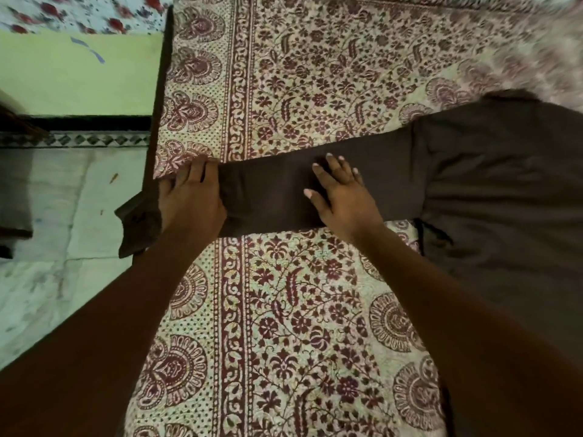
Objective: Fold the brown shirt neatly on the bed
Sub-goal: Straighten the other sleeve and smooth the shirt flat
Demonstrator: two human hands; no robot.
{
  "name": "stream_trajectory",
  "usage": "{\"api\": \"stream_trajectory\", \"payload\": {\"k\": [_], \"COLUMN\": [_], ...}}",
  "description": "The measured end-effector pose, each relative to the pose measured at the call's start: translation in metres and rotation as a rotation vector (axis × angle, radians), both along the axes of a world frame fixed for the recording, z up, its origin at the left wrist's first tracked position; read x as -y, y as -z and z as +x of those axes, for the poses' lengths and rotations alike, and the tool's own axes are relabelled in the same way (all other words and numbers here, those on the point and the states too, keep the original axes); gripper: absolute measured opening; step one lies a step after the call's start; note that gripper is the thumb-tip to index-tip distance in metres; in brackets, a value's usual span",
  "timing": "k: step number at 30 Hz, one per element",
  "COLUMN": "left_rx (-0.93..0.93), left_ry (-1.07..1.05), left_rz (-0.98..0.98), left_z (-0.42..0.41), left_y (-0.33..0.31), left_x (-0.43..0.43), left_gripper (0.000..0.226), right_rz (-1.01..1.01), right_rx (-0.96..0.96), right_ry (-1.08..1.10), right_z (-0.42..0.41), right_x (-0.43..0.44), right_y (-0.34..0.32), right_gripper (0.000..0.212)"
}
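Observation:
The brown shirt [492, 184] lies on the bed, its body spread at the right. One long sleeve [268, 193] stretches left across the patterned bedspread [299, 74], and its cuff hangs over the bed's left edge. My left hand [189, 197] lies on the sleeve near that edge, fingers extended over the fabric. Flat on the middle of the sleeve rests my right hand [342, 197], with its fingers spread and straight.
The bed's dark wooden edge [157, 121] runs down the left side. Beyond it is a pale tiled floor [47, 247] and a green wall [79, 74]. A dark object stands on the floor at the far left.

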State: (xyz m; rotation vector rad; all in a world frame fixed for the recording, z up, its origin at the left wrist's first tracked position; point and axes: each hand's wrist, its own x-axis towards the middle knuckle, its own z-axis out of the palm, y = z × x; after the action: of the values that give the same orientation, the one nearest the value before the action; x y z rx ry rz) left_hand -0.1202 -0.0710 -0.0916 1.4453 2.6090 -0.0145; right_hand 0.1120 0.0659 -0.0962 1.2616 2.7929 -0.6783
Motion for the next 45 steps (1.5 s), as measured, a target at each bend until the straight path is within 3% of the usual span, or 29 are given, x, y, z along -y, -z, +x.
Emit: {"api": "stream_trajectory", "payload": {"k": [4,9,13,17,23,28,30,32,35,38,41,45], "left_rx": [0.001,0.031,-0.049,-0.075,-0.023,0.129,0.134,0.008,-0.139,-0.145,-0.091,0.181], "left_ry": [-0.049,-0.108,-0.090,-0.150,-0.323,-0.477,-0.436,-0.386,-0.359,-0.357,-0.202,0.271], "left_rz": [-0.064,0.023,0.039,0.029,-0.036,0.052,0.083,0.053,0.024,0.047,0.167,0.240], "left_z": [-0.010,-0.039,-0.036,-0.031,-0.057,-0.091,-0.103,-0.108,-0.105,-0.088,-0.047,0.020], "left_y": [-0.004,-0.001,-0.002,0.004,0.012,0.016,0.017,0.017,0.011,0.003,-0.003,0.006], "left_x": [-0.031,-0.044,-0.049,-0.033,0.011,0.033,0.034,0.035,0.029,0.024,0.015,-0.001], "left_gripper": [0.069,0.039,0.037,0.047,0.063,0.024,0.019,0.016,0.022,0.035,0.043,0.049], "right_rz": [-0.016,0.000,0.004,0.091,0.100,0.105,0.116,0.142,0.187,0.239,0.196,0.048], "right_rx": [0.025,0.040,0.072,0.098,0.098,0.083,0.065,0.046,0.045,0.038,0.019,-0.094], "right_ry": [0.036,0.007,-0.018,-0.015,0.012,0.088,0.064,0.021,0.031,0.052,0.026,-0.053], "right_z": [0.049,0.068,0.060,0.059,0.034,0.006,-0.005,-0.019,-0.032,-0.035,-0.032,-0.006], "right_x": [-0.013,-0.028,-0.027,-0.013,0.004,0.023,0.030,0.039,0.051,0.057,0.053,0.031], "right_y": [0.002,0.011,0.019,0.030,0.031,0.038,0.039,0.041,0.046,0.048,0.047,0.027], "right_gripper": [0.059,0.067,0.064,0.074,0.071,0.073,0.073,0.072,0.070,0.067,0.068,0.066]}}
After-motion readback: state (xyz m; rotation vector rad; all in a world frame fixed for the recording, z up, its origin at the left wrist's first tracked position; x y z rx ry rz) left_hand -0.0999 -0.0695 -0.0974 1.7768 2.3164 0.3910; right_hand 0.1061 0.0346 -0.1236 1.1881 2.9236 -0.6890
